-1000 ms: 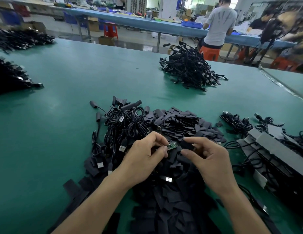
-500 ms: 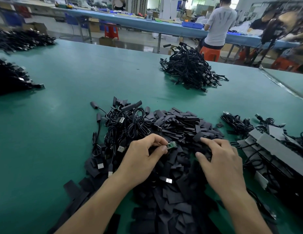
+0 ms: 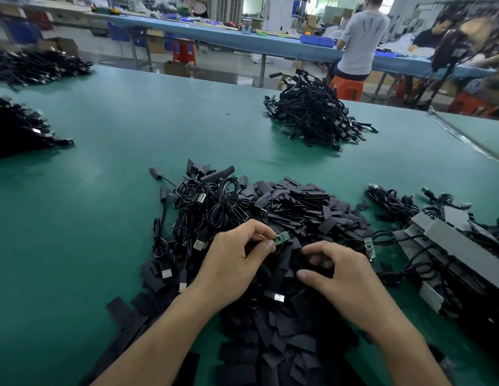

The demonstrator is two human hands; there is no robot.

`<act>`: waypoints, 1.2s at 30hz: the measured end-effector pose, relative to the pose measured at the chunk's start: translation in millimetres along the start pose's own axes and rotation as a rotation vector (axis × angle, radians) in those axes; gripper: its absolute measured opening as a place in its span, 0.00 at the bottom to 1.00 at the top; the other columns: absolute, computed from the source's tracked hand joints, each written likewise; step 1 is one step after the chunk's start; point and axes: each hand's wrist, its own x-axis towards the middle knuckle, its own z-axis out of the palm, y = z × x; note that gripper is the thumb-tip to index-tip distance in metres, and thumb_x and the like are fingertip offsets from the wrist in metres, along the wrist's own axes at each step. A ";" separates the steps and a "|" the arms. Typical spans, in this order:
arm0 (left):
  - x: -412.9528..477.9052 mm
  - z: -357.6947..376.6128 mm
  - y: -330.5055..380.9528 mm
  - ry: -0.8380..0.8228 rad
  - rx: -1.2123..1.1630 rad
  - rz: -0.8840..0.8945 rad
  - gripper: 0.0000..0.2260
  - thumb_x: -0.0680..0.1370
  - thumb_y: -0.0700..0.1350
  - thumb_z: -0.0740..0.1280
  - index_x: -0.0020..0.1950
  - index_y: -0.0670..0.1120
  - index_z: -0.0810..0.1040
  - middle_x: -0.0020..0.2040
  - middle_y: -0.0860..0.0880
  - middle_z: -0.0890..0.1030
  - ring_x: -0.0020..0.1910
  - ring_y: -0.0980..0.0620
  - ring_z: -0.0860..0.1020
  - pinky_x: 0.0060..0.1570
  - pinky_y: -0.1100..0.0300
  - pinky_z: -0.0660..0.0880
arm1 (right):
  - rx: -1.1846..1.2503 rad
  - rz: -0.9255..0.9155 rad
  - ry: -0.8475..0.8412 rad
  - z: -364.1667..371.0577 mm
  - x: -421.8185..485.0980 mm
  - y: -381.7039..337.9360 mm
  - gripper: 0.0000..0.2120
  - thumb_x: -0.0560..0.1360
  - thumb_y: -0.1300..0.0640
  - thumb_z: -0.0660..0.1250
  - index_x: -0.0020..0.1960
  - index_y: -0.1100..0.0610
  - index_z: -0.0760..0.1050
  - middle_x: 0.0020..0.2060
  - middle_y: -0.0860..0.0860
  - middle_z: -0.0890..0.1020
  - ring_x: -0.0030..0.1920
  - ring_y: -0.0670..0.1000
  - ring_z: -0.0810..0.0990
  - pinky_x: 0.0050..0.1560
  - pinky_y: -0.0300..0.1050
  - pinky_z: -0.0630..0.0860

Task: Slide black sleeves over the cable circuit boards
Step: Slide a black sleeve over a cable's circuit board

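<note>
My left hand (image 3: 237, 260) pinches a small green circuit board (image 3: 281, 237) on a black cable between thumb and forefinger, held just above a heap of flat black sleeves (image 3: 306, 210). To its right, my right hand (image 3: 343, 271) has its fingers curled down into the sleeves in front of me; whether it grips one is hidden. A tangle of black cables (image 3: 206, 207) with USB plugs lies left of the heap. Another bare green board (image 3: 369, 246) lies on the sleeves at the right.
A pile of black cables (image 3: 312, 112) sits far across the green table (image 3: 103, 218). More black piles (image 3: 17, 129) lie at the left edge. Grey trays (image 3: 451, 240) with cables stand at the right. People work at a blue bench behind.
My right hand left the board, swept right over the sleeves, then came back toward me with fingers curled into the heap. The left hand kept hold of the board.
</note>
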 end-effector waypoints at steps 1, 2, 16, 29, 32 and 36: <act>0.0 -0.1 -0.3 0.000 0.001 -0.001 0.09 0.80 0.43 0.69 0.50 0.58 0.78 0.46 0.62 0.83 0.48 0.61 0.82 0.44 0.69 0.76 | 0.021 -0.009 0.035 0.5 0.5 0.9 0.13 0.71 0.50 0.76 0.54 0.41 0.79 0.42 0.40 0.79 0.48 0.41 0.76 0.54 0.46 0.75; 0.0 -0.1 -0.7 0.001 0.002 -0.001 0.09 0.80 0.43 0.69 0.50 0.58 0.79 0.46 0.62 0.83 0.48 0.61 0.82 0.44 0.69 0.76 | 0.039 -0.020 0.074 0.8 1.2 2.0 0.12 0.71 0.53 0.76 0.52 0.42 0.80 0.40 0.41 0.80 0.47 0.41 0.77 0.51 0.43 0.76; -0.2 0.5 -3.1 0.009 -0.013 0.006 0.09 0.80 0.44 0.68 0.50 0.60 0.78 0.46 0.62 0.83 0.47 0.61 0.82 0.43 0.68 0.77 | 0.136 -0.063 0.212 4.7 2.7 -1.3 0.11 0.75 0.55 0.73 0.56 0.45 0.81 0.35 0.38 0.82 0.36 0.37 0.79 0.38 0.29 0.72; -0.2 1.8 -6.1 0.028 -0.016 -0.019 0.07 0.80 0.46 0.69 0.52 0.59 0.78 0.47 0.61 0.82 0.44 0.51 0.83 0.42 0.47 0.81 | -0.214 -0.076 0.084 21.3 4.6 -17.8 0.25 0.73 0.36 0.66 0.67 0.44 0.75 0.50 0.41 0.70 0.54 0.44 0.66 0.59 0.43 0.67; -0.4 1.8 -5.1 0.036 -0.024 -0.019 0.07 0.80 0.46 0.69 0.52 0.59 0.78 0.47 0.60 0.82 0.43 0.49 0.83 0.41 0.46 0.81 | -0.154 -0.083 0.096 21.2 5.8 -16.7 0.22 0.73 0.40 0.70 0.65 0.44 0.77 0.50 0.40 0.72 0.55 0.44 0.68 0.60 0.45 0.69; -0.3 1.7 -4.9 0.044 -0.026 -0.023 0.08 0.79 0.46 0.69 0.53 0.60 0.77 0.47 0.59 0.82 0.42 0.53 0.81 0.42 0.51 0.81 | 0.054 -0.130 0.204 21.2 5.2 -17.0 0.12 0.69 0.51 0.78 0.50 0.43 0.80 0.43 0.39 0.78 0.49 0.42 0.75 0.50 0.39 0.74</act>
